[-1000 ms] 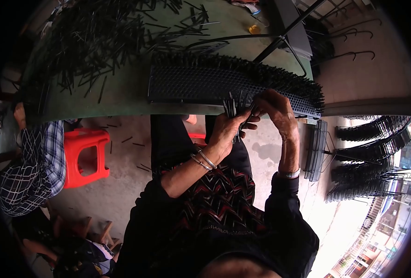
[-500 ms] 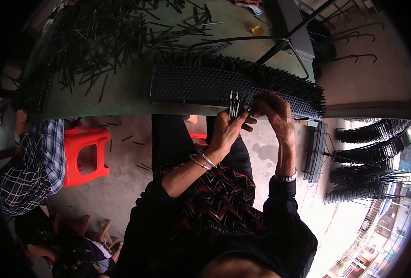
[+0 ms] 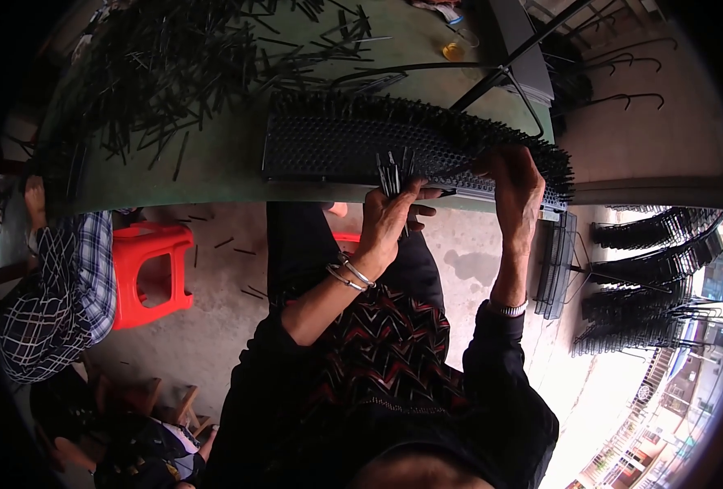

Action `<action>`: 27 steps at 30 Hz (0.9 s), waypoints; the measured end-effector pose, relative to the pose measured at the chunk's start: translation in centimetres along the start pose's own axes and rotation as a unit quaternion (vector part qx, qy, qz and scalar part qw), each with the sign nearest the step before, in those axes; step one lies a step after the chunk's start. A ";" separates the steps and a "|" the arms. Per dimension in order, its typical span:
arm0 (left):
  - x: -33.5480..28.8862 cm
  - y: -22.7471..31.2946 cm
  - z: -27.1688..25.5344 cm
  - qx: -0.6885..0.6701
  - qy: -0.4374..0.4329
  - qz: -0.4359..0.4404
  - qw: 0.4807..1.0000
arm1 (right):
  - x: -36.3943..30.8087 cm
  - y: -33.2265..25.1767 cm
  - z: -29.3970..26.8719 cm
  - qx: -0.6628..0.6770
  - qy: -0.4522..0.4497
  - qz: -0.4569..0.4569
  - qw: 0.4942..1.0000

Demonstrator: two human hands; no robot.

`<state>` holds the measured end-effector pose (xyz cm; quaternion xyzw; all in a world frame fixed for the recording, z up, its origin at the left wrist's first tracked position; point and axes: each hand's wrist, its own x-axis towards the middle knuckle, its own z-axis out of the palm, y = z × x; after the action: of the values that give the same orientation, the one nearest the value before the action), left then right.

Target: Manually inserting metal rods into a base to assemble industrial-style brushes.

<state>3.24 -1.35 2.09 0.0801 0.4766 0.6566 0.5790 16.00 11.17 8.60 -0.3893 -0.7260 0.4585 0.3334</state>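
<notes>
My left hand (image 3: 384, 224) is closed round a small bundle of thin dark sticks (image 3: 391, 173), their ends poking up past the thumb. Just beyond it, along the table's near edge, lies a long dark perforated rack (image 3: 329, 153), its face dotted with rows of holes. Dense dark sticks (image 3: 410, 110) stand out along the rack's far side. My right hand (image 3: 515, 191) is over the rack's right part, fingertips pinched on what looks like one thin dark stick (image 3: 459, 171); the fingers partly hide it.
Loose dark sticks (image 3: 182, 65) are heaped on the green table (image 3: 215, 175) at the far left. A black metal stand (image 3: 500, 73) rises behind the rack. A red plastic stool (image 3: 154, 277) and another person's arm (image 3: 35, 204) are at left. Racks (image 3: 655, 253) hang at right.
My right hand has moved right and slightly up over the rack, away from the left hand. My left hand, with the bundle, has shifted a little left.
</notes>
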 end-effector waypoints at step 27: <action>-0.1 -0.8 1.6 -0.126 -0.054 -0.156 0.978 | 2.3 2.5 2.1 -0.230 0.187 -0.180 0.938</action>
<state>4.91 -0.68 2.43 -0.0333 0.3644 0.6076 0.7049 13.78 12.98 5.83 -0.3968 -0.7940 0.1305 0.4418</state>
